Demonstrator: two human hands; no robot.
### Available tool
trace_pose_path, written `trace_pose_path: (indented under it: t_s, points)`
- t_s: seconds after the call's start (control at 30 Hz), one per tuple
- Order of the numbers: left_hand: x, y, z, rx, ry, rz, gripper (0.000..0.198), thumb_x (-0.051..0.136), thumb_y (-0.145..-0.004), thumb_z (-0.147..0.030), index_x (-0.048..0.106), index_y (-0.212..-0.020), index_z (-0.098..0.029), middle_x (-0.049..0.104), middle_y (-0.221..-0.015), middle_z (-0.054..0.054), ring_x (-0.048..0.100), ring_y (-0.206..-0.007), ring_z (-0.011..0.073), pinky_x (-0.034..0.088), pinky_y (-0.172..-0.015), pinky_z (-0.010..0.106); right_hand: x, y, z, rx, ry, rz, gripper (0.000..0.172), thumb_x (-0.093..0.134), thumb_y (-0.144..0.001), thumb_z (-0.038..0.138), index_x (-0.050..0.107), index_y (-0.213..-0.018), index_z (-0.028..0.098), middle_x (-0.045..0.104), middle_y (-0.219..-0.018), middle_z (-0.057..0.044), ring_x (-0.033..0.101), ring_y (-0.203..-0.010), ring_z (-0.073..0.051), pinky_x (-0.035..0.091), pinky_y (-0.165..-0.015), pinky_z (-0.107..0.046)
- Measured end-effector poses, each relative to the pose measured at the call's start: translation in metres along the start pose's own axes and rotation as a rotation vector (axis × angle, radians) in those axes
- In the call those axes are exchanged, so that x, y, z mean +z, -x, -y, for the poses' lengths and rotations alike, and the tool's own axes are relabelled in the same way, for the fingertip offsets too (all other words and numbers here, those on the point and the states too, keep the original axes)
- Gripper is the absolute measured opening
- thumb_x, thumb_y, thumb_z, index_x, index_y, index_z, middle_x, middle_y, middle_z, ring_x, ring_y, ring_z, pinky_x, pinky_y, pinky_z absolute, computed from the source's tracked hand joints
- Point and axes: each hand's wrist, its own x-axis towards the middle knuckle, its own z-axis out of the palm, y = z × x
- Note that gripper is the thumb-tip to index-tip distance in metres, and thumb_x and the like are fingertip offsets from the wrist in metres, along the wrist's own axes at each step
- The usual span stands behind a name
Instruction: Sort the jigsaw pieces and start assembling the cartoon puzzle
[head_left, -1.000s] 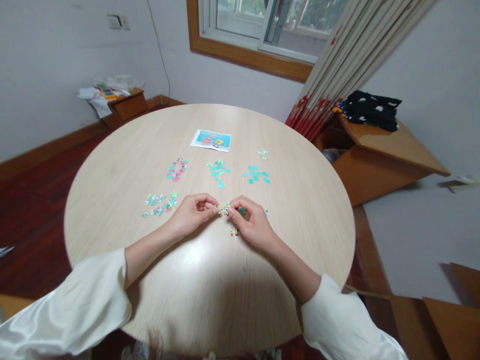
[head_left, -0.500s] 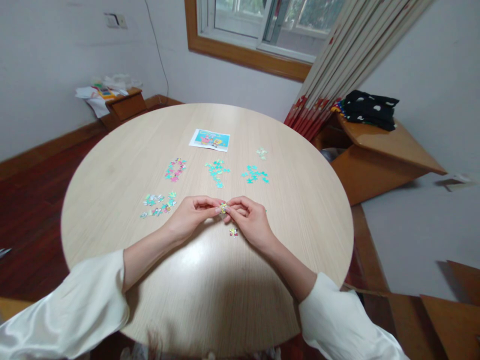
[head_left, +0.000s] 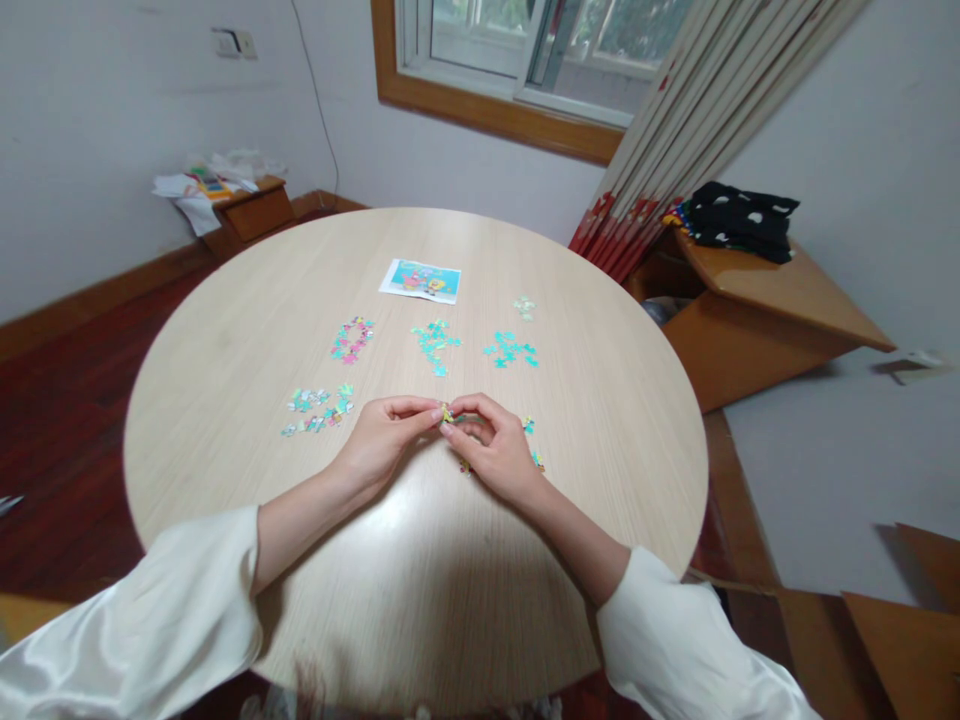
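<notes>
My left hand (head_left: 384, 437) and my right hand (head_left: 491, 448) meet over the near middle of a round pale wooden table (head_left: 225, 330). Both pinch small colourful puzzle pieces (head_left: 447, 413) between fingertips, held together just above the tabletop. A few loose pieces (head_left: 531, 428) lie beside my right hand. Sorted groups of pieces lie further off: a pale green group (head_left: 319, 408) left, a pink group (head_left: 352, 338), and two turquoise groups (head_left: 435, 342) (head_left: 511, 350). A reference picture (head_left: 420, 279) lies flat at the far side.
A tiny pale cluster of pieces (head_left: 524, 305) lies far right on the table. A striped curtain (head_left: 690, 130) hangs beyond the table. Right of it stands a wooden cabinet (head_left: 757, 310) with dark spotted cloth (head_left: 739, 220). A low stand with papers (head_left: 225, 195) sits by the left wall.
My hands have drawn together, joining the pieces they hold, and shifted slightly towards me. My right hand now covers the loose piece that lay below it.
</notes>
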Motion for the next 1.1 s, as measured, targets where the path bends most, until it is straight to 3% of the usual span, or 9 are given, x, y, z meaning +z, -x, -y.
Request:
trace_pose_path:
  t_s: [0.17, 0.3, 0.47, 0.6, 0.77, 1.1]
  points:
    - [-0.001, 0.0, 0.004, 0.019, -0.038, 0.006, 0.027, 0.084, -0.054, -0.03, 0.074, -0.072, -0.013, 0.073, -0.075, 0.007, 0.063, -0.07, 0.0141, 0.049, -0.079, 0.032, -0.005, -0.004, 0.001, -0.061, -0.034, -0.111, 0.02, 0.069, -0.075, 0.039, 0.058, -0.073, 0.021, 0.062, -0.092, -0.005, 0.061, -0.089, -0.017, 0.054, -0.075, -0.032]
    - [-0.004, -0.002, 0.003, 0.024, -0.068, -0.053, 0.026, 0.083, -0.054, -0.026, 0.073, -0.074, -0.013, 0.073, -0.076, 0.006, 0.065, -0.07, 0.0148, 0.051, -0.077, 0.032, -0.014, -0.007, 0.002, 0.046, -0.152, -0.157, 0.029, 0.07, -0.074, 0.045, 0.054, -0.074, 0.02, 0.068, -0.096, -0.008, 0.065, -0.085, -0.016, 0.054, -0.078, -0.035]
    - [-0.006, 0.0, 0.0, 0.097, -0.243, -0.005, 0.021, 0.076, -0.062, -0.024, 0.069, -0.078, -0.013, 0.072, -0.072, 0.005, 0.067, -0.069, 0.0163, 0.053, -0.076, 0.033, -0.016, -0.008, 0.002, 0.135, -0.178, -0.061, 0.033, 0.074, -0.069, 0.046, 0.057, -0.08, 0.02, 0.066, -0.07, -0.001, 0.065, -0.066, -0.014, 0.053, -0.062, -0.03]
    - [-0.006, 0.001, -0.001, 0.227, -0.366, 0.028, 0.017, 0.072, -0.066, -0.024, 0.066, -0.079, -0.014, 0.071, -0.075, 0.004, 0.067, -0.072, 0.0167, 0.054, -0.076, 0.032, -0.013, -0.006, -0.002, 0.11, -0.099, 0.046, 0.025, 0.069, -0.075, 0.04, 0.067, -0.089, 0.019, 0.067, -0.074, -0.001, 0.06, -0.061, -0.011, 0.051, -0.06, -0.028]
    - [-0.006, 0.001, 0.0, 0.278, -0.411, 0.031, 0.02, 0.071, -0.066, -0.026, 0.063, -0.081, -0.015, 0.069, -0.076, 0.003, 0.067, -0.073, 0.0158, 0.054, -0.075, 0.031, -0.011, -0.003, -0.005, 0.153, -0.09, 0.074, 0.039, 0.07, -0.072, 0.032, 0.062, -0.109, 0.02, 0.062, -0.065, 0.004, 0.06, -0.057, -0.01, 0.048, -0.055, -0.025]
    - [-0.008, -0.001, 0.001, 0.216, -0.352, 0.095, 0.027, 0.074, -0.065, -0.029, 0.059, -0.083, -0.016, 0.073, -0.077, 0.004, 0.07, -0.077, 0.0187, 0.055, -0.078, 0.033, -0.012, -0.003, -0.006, 0.121, 0.009, 0.029, 0.027, 0.071, -0.072, 0.04, 0.058, -0.084, 0.02, 0.063, -0.065, 0.002, 0.058, -0.057, -0.01, 0.048, -0.056, -0.025]
